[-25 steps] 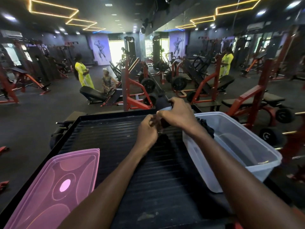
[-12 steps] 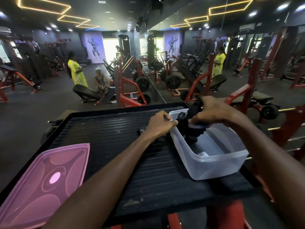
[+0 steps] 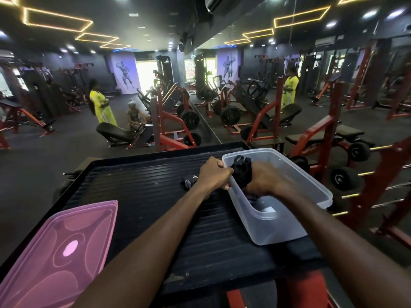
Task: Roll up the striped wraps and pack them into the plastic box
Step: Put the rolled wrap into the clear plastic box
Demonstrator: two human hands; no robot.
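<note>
A clear plastic box (image 3: 287, 227) stands on the right part of a black ribbed platform (image 3: 138, 196). My right hand (image 3: 264, 182) is inside the box and grips a dark rolled wrap (image 3: 241, 171), pushing it toward the box's near-left wall. My left hand (image 3: 214, 174) curls over the box's left rim and holds it. A second dark wrap (image 3: 189, 182) with pale stripes lies on the platform just left of my left hand. Something pale lies on the box floor, too blurred to name.
A pink translucent lid (image 3: 57, 254) lies at the platform's front left corner. Red gym machines and weight plates stand close on the right and behind the platform. Two people (image 3: 101, 107) stand far off on the gym floor.
My right hand has gone from above the box down into it with the rolled wrap. My left hand has shifted from the wrap to the box rim.
</note>
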